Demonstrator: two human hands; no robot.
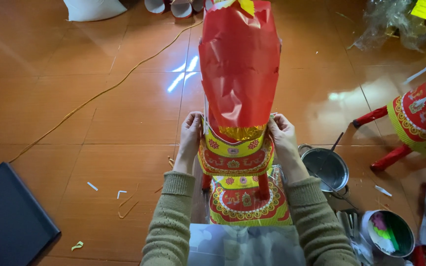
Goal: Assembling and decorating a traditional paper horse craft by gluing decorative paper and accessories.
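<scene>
We are holding a tall paper figure (237,98) upright over the tiled floor (99,98), our left hand (190,135) pressing on its left side and our right hand (282,138) on its right side, just where the loose red paper ends and the yellow and red patterned collar begins. The fingers of both hands are curling around the edges toward the far side, so they are gripping the figure, though we cannot tell how firmly from here.

We are judging the thin red paper to be the weak point: it is already creasing, and squeezing harder could be tearing or denting it. The figure is standing tall on thin red legs, so it could be tipping forward if either hand is letting go.

Just beside our right arm a metal pot (327,167) with a stick in it is sitting on the floor, and nearer us a small tub (393,234) of coloured bits; an elbow swinging out could be knocking either one over. A second patterned figure (420,118) is lying near the right edge, well apart.
</scene>
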